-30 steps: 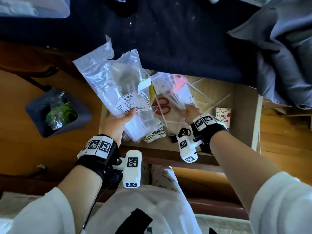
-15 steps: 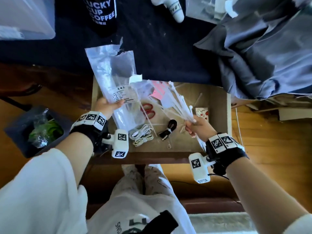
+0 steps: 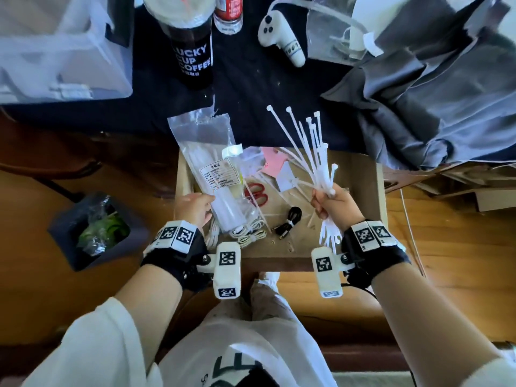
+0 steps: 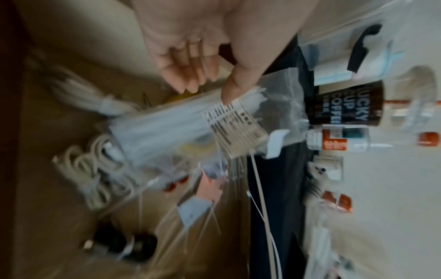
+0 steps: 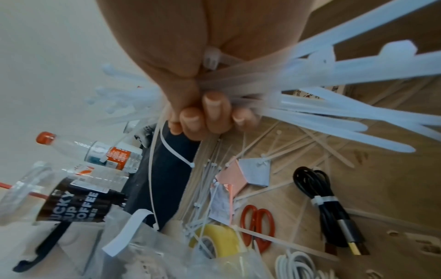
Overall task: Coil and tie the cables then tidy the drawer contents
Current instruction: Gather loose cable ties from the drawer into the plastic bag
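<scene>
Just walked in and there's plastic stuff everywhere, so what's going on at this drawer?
A person is tidying an open drawer. Their right hand grips a fanned bunch of loose white zip ties above it. Their left hand holds a clear bag of zip ties with a printed label. In the drawer lie tied white cables, a tied black cable, red-handled scissors, a yellow tape roll and more stray zip ties.

Before me, a warm wooden floor [image 3: 460,247], a dark bin [image 3: 67,236] at left, a dark-clothed table [image 3: 251,88] above.
</scene>
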### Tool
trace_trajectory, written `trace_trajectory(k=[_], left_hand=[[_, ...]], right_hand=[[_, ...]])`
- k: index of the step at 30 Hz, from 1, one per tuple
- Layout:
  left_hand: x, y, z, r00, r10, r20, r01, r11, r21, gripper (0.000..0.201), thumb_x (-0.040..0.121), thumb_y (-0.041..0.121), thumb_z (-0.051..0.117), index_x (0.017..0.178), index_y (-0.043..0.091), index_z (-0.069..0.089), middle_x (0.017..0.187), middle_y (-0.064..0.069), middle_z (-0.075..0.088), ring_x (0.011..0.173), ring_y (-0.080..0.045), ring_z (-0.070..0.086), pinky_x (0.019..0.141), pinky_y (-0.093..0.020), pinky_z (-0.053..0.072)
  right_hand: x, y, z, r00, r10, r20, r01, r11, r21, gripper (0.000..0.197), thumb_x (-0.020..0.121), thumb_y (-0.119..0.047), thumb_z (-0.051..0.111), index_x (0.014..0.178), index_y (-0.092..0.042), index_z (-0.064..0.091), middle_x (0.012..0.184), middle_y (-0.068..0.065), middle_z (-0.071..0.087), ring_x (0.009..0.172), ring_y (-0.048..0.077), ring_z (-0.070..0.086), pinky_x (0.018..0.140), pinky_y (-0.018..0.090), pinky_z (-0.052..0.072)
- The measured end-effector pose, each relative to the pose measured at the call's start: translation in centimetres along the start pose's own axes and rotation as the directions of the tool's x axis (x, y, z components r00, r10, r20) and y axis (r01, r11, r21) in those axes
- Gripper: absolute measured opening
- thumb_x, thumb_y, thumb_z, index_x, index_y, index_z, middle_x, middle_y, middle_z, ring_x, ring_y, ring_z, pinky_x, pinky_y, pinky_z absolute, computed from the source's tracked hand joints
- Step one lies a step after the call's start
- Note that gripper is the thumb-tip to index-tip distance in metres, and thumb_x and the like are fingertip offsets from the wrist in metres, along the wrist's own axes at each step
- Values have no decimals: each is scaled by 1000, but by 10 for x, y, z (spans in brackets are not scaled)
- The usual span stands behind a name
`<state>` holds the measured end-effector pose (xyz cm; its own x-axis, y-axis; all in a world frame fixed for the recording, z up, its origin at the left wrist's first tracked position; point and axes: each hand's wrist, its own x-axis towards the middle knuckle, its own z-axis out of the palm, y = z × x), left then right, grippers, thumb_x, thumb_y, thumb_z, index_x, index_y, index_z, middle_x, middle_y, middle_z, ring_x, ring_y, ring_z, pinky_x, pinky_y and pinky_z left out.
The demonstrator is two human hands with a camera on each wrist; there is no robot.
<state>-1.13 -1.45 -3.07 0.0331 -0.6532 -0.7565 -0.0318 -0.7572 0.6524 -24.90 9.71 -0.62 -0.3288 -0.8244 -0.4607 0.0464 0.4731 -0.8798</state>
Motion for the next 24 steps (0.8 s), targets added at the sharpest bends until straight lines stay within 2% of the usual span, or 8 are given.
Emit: trace_trajectory(k=[2,5,10,12,14,18,22,24], left_hand=[[-20,1,12,992,29,122,-23,998,-50,14,85,-6,58,84,8,56,52,3,59,58,-12,50,58,-22,39],[-50,17,44,933,88,350,-63,995,-81,14,86,-3,59,89,11,64,76,-2,65,68,-12,57,62,-21,45],[-64,46,89,834,181,521,-119,981,-151,17,93,17,55,106,9,63,102,-5,67,90,-15,64,73,-23,52],[-64,52,103,838,166,520,-98,983,-156,26,93,19,56,117,8,56,111,-9,65,101,-22,64,81,-30,54],[-64,55,115,857,167,488,-86,979,-184,28,92,15,57,116,7,47,116,-11,66,108,-28,63,90,-39,51],[-63,58,133,887,258,383,-179,956,-231,21,92,7,58,103,9,41,97,-6,73,90,-20,71,75,-29,57],[-62,56,139,883,272,383,-216,959,-185,12,91,3,56,97,12,53,86,-4,74,77,-14,70,73,-26,57],[-62,56,140,900,259,350,-197,959,-202,14,90,0,56,95,13,54,78,-3,73,73,-15,70,67,-25,56]], right_hand=[[-3,-9,0,1000,-21,7,21,1000,22,33,97,6,31,75,-12,47,41,-9,47,39,0,38,40,12,28],[-6,-18,-5,999,-48,20,46,996,73,32,98,3,32,74,-11,47,43,-9,47,41,0,39,41,12,29],[-5,-22,-21,995,-80,57,67,978,196,27,99,-2,36,79,-11,52,45,-8,46,42,0,38,42,12,29],[-3,-20,-28,992,-102,78,81,968,237,16,93,-11,42,80,-11,52,46,-9,46,42,1,37,43,12,30],[0,-15,-34,990,-96,105,66,965,252,12,87,-13,42,79,-9,50,47,-9,46,41,2,37,43,12,30],[8,-8,-44,985,-48,166,5,967,253,23,95,3,38,77,-8,46,45,-7,46,40,2,37,42,13,29],[14,-8,-48,987,-29,160,-20,954,299,18,89,1,48,73,-8,46,46,-7,46,40,3,38,44,15,30],[17,-5,-52,989,-32,142,-16,947,322,23,96,-2,41,76,-8,49,48,-7,46,41,4,38,47,17,31]])
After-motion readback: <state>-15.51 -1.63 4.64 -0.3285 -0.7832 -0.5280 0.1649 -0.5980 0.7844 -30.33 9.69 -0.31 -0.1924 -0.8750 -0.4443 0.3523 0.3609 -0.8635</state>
